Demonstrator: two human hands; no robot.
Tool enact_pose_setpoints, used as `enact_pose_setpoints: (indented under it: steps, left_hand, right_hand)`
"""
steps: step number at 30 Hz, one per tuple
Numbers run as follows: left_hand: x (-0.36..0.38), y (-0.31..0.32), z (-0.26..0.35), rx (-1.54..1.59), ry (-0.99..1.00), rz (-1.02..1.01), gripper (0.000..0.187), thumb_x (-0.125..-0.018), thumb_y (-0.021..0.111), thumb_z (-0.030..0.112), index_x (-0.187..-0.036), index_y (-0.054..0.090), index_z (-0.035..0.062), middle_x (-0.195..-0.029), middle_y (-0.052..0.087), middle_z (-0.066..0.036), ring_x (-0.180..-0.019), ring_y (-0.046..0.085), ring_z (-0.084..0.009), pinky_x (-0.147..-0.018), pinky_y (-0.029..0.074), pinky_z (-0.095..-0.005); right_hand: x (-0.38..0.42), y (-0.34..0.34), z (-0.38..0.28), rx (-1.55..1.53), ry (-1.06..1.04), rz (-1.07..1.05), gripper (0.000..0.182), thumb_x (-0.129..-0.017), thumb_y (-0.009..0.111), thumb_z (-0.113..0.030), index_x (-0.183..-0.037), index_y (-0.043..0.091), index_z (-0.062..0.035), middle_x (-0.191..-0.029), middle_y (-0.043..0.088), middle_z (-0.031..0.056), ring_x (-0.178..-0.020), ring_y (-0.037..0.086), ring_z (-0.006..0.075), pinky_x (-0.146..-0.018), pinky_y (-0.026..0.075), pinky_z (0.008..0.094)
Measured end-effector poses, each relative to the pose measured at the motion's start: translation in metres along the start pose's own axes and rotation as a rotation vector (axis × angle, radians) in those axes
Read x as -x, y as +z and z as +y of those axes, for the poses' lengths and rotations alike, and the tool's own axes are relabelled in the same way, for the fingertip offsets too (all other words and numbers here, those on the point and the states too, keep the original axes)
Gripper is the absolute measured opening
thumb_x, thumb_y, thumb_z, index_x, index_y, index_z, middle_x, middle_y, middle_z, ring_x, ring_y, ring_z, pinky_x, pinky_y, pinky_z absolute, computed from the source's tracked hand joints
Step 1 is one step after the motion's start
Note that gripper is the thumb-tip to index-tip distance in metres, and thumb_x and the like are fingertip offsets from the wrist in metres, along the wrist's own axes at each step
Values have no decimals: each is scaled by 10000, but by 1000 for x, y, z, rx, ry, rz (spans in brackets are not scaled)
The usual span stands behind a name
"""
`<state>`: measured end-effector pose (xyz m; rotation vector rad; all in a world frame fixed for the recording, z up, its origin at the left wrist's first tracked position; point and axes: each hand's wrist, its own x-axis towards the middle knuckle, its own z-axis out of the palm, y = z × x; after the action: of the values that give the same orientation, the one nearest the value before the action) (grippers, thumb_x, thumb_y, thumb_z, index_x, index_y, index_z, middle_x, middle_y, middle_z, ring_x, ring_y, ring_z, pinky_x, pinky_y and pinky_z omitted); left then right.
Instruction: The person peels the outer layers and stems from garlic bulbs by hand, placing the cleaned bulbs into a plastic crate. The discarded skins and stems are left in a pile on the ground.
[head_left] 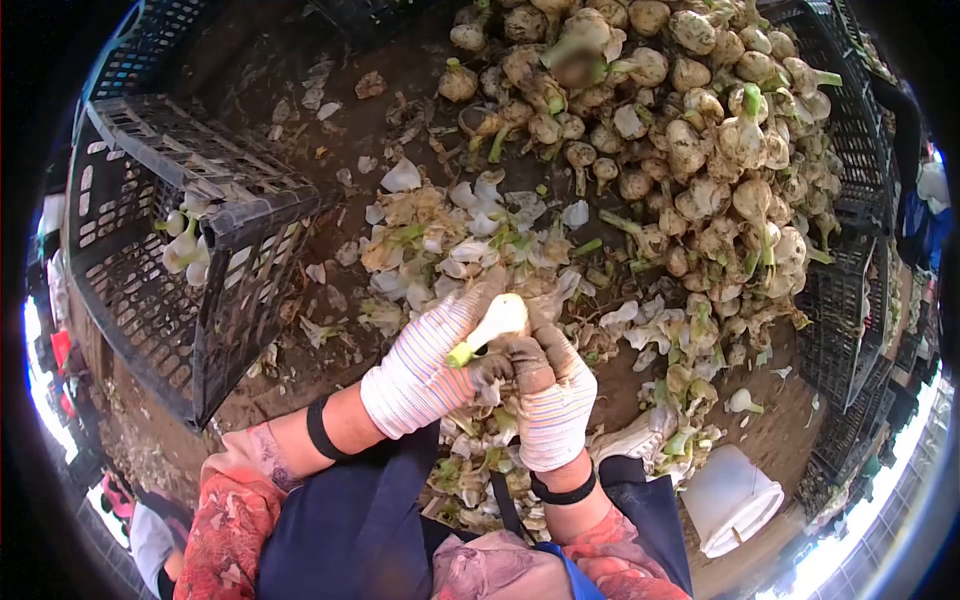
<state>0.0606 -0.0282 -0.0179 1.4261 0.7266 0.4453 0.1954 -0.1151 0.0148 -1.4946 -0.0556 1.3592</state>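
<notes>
A pale, peeled garlic bulb (505, 316) with a short cut green stem lies between my two gloved hands. My left hand (428, 362), in a white striped glove with dirty fingertips, is closed around it from the left. From the other side my right hand (550, 392), gloved alike, has its curled fingers pressed against the bulb. Part of the right fingers' grip is hidden. Just beyond the hands, loose garlic skins (460, 235) and leaf scraps cover the ground.
A large heap of unpeeled garlic (700, 150) fills the upper right, against black crates (850, 300). At left, a black plastic crate (255, 215) holds several clean bulbs (187, 245). A white bucket (730, 500) lies tipped at lower right, near a single bulb (742, 401).
</notes>
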Motion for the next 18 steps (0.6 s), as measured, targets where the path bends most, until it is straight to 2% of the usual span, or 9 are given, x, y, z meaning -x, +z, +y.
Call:
enact_pose_setpoints:
  steps: [1,3,5,9,11,13,15,17,18]
  left_hand:
    - [1,-3,1,2,-2,-2,821,-832,762,209,-1513,350,8,-1232,608,-237,-1074,613,-441,-924,514,-418]
    - [4,-13,5,-235,-3,-56,728,-887,778,184,-1501,411,50,-1249,624,-78,-1088,599,-169,-958,480,-301]
    - [4,-12,7,-233,-53,-35,711,-866,803,197,-1472,458,57,-1207,644,-48,-1074,603,-153,-950,485,-299]
    - [-2,-13,26,247,-186,-83,736,-845,825,243,-1451,467,29,-1224,642,-41,-1090,598,-131,-969,482,-304]
    - [-3,-12,27,367,-246,-84,749,-839,831,260,-1446,467,16,-1233,640,-44,-1099,597,-130,-982,479,-308]
    - [-1,-14,25,437,-406,-3,778,-820,846,290,-1435,470,-3,-1257,634,-47,-1133,591,-131,-1011,464,-314]
    - [-4,-12,26,545,-400,25,747,-825,844,226,-1438,473,15,-1237,641,-55,-1139,601,-159,-1022,461,-323]
    - [-9,-14,31,-373,-60,-97,669,-832,783,90,-1427,482,30,-1217,636,-90,-1100,621,-202,-999,481,-328]
    - [-6,-4,15,-450,-28,-85,640,-789,719,16,-1391,501,35,-1176,615,-168,-1027,638,-305,-928,515,-359]
  right_hand:
    - [1,0,0,0,2,3,390,-975,578,-65,-1348,555,48,-1127,679,84,-943,611,114,-867,507,265]
    - [2,-1,0,169,-86,-33,302,-977,569,-69,-1252,612,45,-1005,687,101,-896,612,110,-841,506,265]
    - [1,3,1,216,-134,8,255,-975,562,-75,-1193,627,42,-965,674,100,-888,611,114,-829,504,269]
    - [-19,6,-8,345,-89,44,179,-980,535,-108,-1043,638,23,-895,630,86,-815,607,122,-762,512,277]
    - [-36,-10,19,237,-172,-3,229,-991,533,-164,-1106,614,17,-938,634,77,-792,603,119,-747,518,267]
    - [-37,-9,15,-237,-86,-18,308,-994,560,-227,-1175,578,22,-974,639,69,-842,612,137,-781,523,275]
    - [-26,-7,9,-197,-46,-132,424,-992,597,-284,-1272,544,30,-1009,638,52,-914,605,143,-819,512,286]
    - [-24,1,19,84,-269,-59,604,-971,652,-414,-1383,518,6,-1131,642,43,-948,610,127,-860,495,252]
    - [-27,-4,26,260,-386,-54,479,-1005,621,-293,-1368,529,6,-1112,637,35,-898,580,94,-819,485,232]
